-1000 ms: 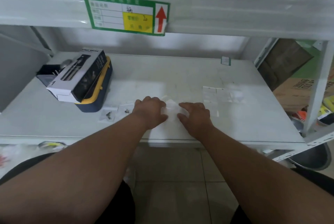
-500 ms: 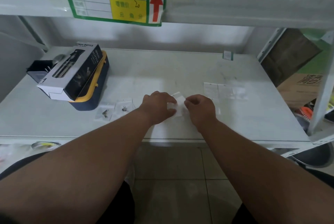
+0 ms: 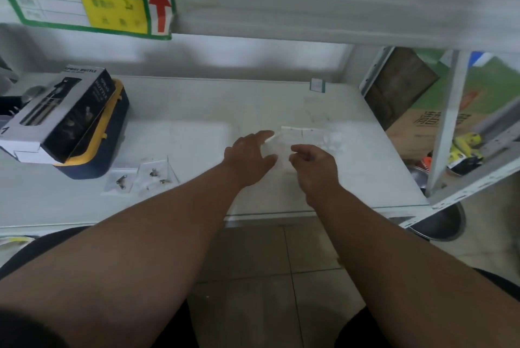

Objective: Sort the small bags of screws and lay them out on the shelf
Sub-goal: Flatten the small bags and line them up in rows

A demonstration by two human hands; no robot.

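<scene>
While both forearms reach over the front edge of the white shelf [image 3: 197, 111], the hands meet near its middle around a clear bag [image 3: 282, 150] that blurs into the pale surface. The left hand [image 3: 249, 156] lies palm down with its fingers stretched toward the bag, the fingertips at its left edge; whether they grasp it or only touch it cannot be told. The right hand [image 3: 315, 163] has its fingers curled, thumb and forefinger drawn together at the bag's right edge, seemingly pinching it. Just beyond the hands, a row of flat bags [image 3: 312, 135] lies side by side on the shelf, their contents too faint to make out. Well to the left, near the front edge, two bags [image 3: 142, 177] rest next to each other, each showing small dark screws inside. Behind those, at the left end, a black and white box [image 3: 60, 114] sits tilted on top of a dark blue case [image 3: 112, 136] with a yellow rim. A green-bordered label [image 3: 92, 1] with a red arrow is stuck on the beam of the shelf above. A small green tag [image 3: 317, 85] stands at the rear right of the shelf.
</scene>
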